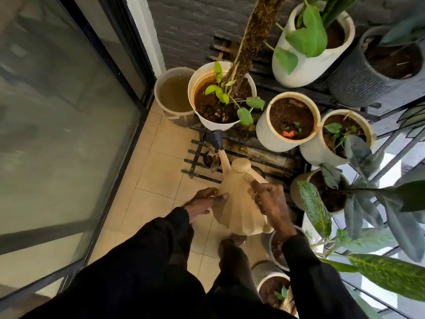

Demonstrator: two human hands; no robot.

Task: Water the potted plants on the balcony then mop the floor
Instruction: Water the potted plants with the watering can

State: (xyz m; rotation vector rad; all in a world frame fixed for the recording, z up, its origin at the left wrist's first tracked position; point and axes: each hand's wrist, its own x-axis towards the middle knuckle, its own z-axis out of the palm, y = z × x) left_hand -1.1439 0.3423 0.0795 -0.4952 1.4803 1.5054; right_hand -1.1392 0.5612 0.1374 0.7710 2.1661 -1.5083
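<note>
The right hand (272, 203) has a closed grip on the handle side of the beige watering can (241, 199), index finger stretched up along its shoulder. The left hand (202, 201) lies open against the can's left flank, fingertips touching it, steadying rather than grasping. The can is tilted away, its dark rose (215, 138) just below the near rim of the big white pot (222, 95) with a mossy pole (253, 40). Left of that pot stands a bucket (172, 95) of murky water. Right of it, two ribbed white pots (287, 122) (340, 137) sit on a black metal rack (232, 157) over the tan tiled floor (156, 176).
</note>
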